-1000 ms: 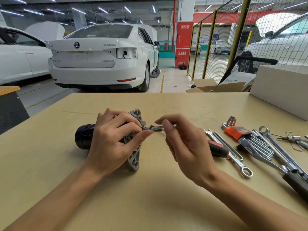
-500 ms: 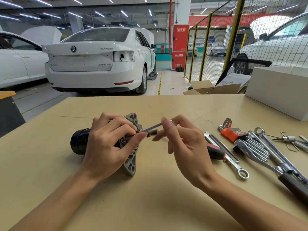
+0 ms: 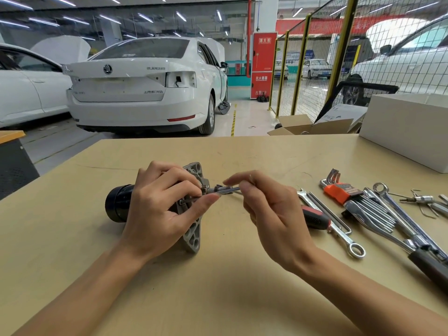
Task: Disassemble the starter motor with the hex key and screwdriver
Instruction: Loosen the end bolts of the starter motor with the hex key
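My left hand (image 3: 157,209) was curled over the starter motor (image 3: 191,229), which lay on its side on the tan workbench (image 3: 72,238), its black cylindrical end (image 3: 116,204) pointing left and its grey cast flange (image 3: 194,236) standing edge-up under my palm. My fingers gripped the housing, and my thumb reached forward to touch the thin metal shaft of the hex key (image 3: 228,189). My right hand (image 3: 271,214) pinched that shaft between thumb and fingertips, holding it nearly level with its tip seated at the flange. Just beside my right hand lay a screwdriver (image 3: 315,218) with a red and black handle, partly hidden behind my wrist, touching a combination wrench (image 3: 344,241). Farther right sat a set of hex keys in an orange holder (image 3: 339,191), then a bundle of chrome spanners (image 3: 392,214). A white box (image 3: 407,127) stood at the far right corner. Beyond the bench a white sedan (image 3: 145,88) was parked.
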`<state>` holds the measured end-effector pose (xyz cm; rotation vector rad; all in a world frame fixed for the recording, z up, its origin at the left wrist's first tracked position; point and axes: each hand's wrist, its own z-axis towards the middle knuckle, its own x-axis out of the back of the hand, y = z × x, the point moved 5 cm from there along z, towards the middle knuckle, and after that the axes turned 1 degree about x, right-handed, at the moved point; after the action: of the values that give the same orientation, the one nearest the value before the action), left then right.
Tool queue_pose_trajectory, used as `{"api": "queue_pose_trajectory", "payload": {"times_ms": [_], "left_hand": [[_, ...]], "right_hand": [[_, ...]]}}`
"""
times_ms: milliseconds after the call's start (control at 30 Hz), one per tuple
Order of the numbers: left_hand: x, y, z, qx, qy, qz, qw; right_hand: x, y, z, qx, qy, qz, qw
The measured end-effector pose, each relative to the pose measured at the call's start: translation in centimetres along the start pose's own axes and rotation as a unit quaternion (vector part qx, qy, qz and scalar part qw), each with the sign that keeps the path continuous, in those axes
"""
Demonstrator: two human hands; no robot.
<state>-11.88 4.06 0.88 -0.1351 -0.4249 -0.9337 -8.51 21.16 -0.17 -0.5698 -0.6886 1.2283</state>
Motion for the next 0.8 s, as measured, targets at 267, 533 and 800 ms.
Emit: {"api": "queue_pose_trajectory", "payload": {"times_ms": [267,533,800], "left_hand": [[-0.1,0.1,0.0,0.000,0.007,0.012,1.000],[-0.1,-0.1,0.0,0.006,0.006,0.004,1.000],[0.0,-0.2,0.0,0.008,0.004,-0.002,1.000]], "right_hand": [[0.0,-1.2,-0.2,0.078,-0.020,0.026,0.996],[0.4,0.1,0.2,0.005,0.035,0.013,0.999],[-0.2,0.1,-0.1,-0.035,0.000,0.032,0.999]]}}
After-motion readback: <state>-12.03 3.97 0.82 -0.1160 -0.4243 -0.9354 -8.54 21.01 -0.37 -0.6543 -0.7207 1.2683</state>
